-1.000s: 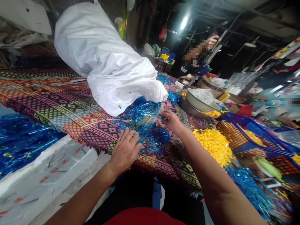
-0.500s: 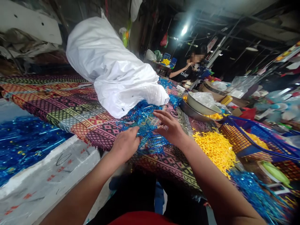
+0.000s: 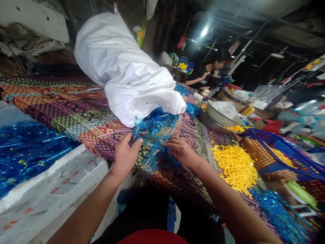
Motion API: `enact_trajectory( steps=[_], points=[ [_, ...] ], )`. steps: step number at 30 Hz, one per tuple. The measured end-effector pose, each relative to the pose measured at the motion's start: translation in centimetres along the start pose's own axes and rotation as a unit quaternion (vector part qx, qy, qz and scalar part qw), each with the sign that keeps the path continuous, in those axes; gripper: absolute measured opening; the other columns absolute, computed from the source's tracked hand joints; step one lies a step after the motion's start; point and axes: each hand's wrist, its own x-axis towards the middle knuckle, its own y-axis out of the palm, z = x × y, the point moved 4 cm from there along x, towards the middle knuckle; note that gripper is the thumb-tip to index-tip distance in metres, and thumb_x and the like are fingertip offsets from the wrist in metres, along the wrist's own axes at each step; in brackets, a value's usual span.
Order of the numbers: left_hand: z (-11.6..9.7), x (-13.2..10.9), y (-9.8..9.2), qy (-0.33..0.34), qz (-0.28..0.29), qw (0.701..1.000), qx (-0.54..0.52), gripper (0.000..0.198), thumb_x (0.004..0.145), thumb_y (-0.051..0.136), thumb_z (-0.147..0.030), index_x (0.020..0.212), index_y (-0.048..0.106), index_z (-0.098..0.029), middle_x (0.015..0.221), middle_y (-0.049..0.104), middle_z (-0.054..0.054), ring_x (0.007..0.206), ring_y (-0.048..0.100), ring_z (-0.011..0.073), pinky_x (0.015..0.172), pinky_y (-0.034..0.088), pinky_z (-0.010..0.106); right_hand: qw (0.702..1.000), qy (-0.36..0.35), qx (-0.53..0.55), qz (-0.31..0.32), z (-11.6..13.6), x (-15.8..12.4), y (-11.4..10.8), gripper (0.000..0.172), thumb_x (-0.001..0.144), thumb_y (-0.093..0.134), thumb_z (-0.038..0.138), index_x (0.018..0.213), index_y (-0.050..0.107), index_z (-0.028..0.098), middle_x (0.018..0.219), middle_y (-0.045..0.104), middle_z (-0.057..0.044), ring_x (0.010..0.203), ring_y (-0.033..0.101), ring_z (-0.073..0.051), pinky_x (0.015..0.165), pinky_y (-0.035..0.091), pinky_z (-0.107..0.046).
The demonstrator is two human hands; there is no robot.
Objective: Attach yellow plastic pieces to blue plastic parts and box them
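Just below the white plastic sack (image 3: 127, 71), blue cellophane (image 3: 154, 123) lies bunched on the patterned cloth (image 3: 63, 108), your right hand (image 3: 181, 151) pinning it with lightly curled fingers, your left hand (image 3: 125, 156) spread wide at its edge.

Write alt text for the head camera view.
The left hand and right hand are at a tangle of shiny blue plastic on a patterned cloth, beside a bulging white sack. To the right lie a heap of yellow pieces and a metal basin; another person is farther back.
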Motion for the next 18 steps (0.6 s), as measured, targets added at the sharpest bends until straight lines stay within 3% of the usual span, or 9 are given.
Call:
enact_trajectory(
  steps=[2, 5, 7, 9, 13, 15, 18],
  points=[
    [0.1, -0.3, 0.1, 0.003, -0.012, 1.000, -0.016, 0.022, 0.078, 0.056, -0.034, 0.090, 0.062, -0.018, 0.088, 0.062, 0.003, 0.085, 0.055, 0.0182, 0.080, 0.041, 0.029, 0.999, 0.027, 0.034, -0.029, -1.0, -0.1, -0.6, 0.024, 0.083, 0.056, 0.026, 0.105, 0.065, 0.021, 0.097, 0.067, -0.007, 0.098, 0.058, -0.021, 0.086, 0.046, -0.037],
    [0.1, -0.6, 0.0, 0.011, -0.033, 0.999, -0.031, 0.020, 0.078, 0.057, -0.032, 0.091, 0.062, -0.017, 0.090, 0.061, 0.003, 0.088, 0.055, 0.0183, 0.082, 0.041, 0.029, 0.984, 0.133, 0.034, -0.114, -3.9, 0.1, -1.8, 0.022, 0.084, 0.053, 0.026, 0.100, 0.067, 0.017, 0.092, 0.068, -0.009, 0.087, 0.063, -0.020, 0.077, 0.049, -0.033],
    [0.0, -0.4, -0.1, 0.018, -0.040, 0.999, -0.024, 0.018, 0.078, 0.057, -0.031, 0.088, 0.062, -0.017, 0.088, 0.061, 0.003, 0.087, 0.054, 0.0183, 0.082, 0.041, 0.029, 0.983, 0.162, 0.005, -0.087, -5.7, 0.8, -1.8, 0.022, 0.082, 0.055, 0.024, 0.099, 0.068, 0.016, 0.092, 0.069, -0.009, 0.084, 0.064, -0.020, 0.076, 0.050, -0.033],
    [-0.1, -0.1, 0.0, 0.021, -0.038, 0.999, -0.001, 0.018, 0.077, 0.057, -0.032, 0.087, 0.063, -0.017, 0.087, 0.061, 0.003, 0.087, 0.053, 0.0186, 0.083, 0.040, 0.030, 0.987, 0.158, -0.019, -0.015, -6.9, 1.7, -1.2, 0.025, 0.079, 0.059, 0.022, 0.101, 0.067, 0.017, 0.096, 0.069, -0.009, 0.086, 0.064, -0.021, 0.077, 0.049, -0.032],
    [0.1, 0.4, 0.3, 0.008, -0.006, 1.000, 0.024, 0.022, 0.077, 0.055, -0.035, 0.088, 0.063, -0.018, 0.085, 0.060, 0.002, 0.085, 0.053, 0.0192, 0.081, 0.040, 0.030, 0.986, 0.129, -0.037, 0.096, -7.5, 3.0, 0.3, 0.034, 0.071, 0.064, 0.014, 0.104, 0.067, 0.021, 0.096, 0.069, -0.006, 0.088, 0.063, -0.020, 0.079, 0.048, -0.029],
    [0.5, 0.4, 0.4, -0.007, 0.008, 1.000, 0.008, 0.023, 0.077, 0.055, -0.036, 0.089, 0.063, -0.018, 0.085, 0.061, 0.002, 0.084, 0.053, 0.0190, 0.080, 0.040, 0.030, 0.989, 0.115, -0.031, 0.092, -7.3, 3.2, 0.4, 0.030, 0.071, 0.064, 0.013, 0.100, 0.068, 0.020, 0.092, 0.068, -0.006, 0.086, 0.062, -0.020, 0.078, 0.047, -0.029],
    [1.0, 0.3, 0.4, -0.035, 0.011, 0.999, -0.027, 0.026, 0.077, 0.056, -0.037, 0.093, 0.063, -0.018, 0.086, 0.062, 0.002, 0.083, 0.055, 0.0186, 0.078, 0.042, 0.029, 0.992, 0.125, 0.020, 0.012, -7.1, 2.9, -0.5, 0.025, 0.073, 0.062, 0.018, 0.098, 0.068, 0.016, 0.090, 0.067, -0.008, 0.080, 0.062, -0.019, 0.072, 0.048, -0.029]
  ],
)
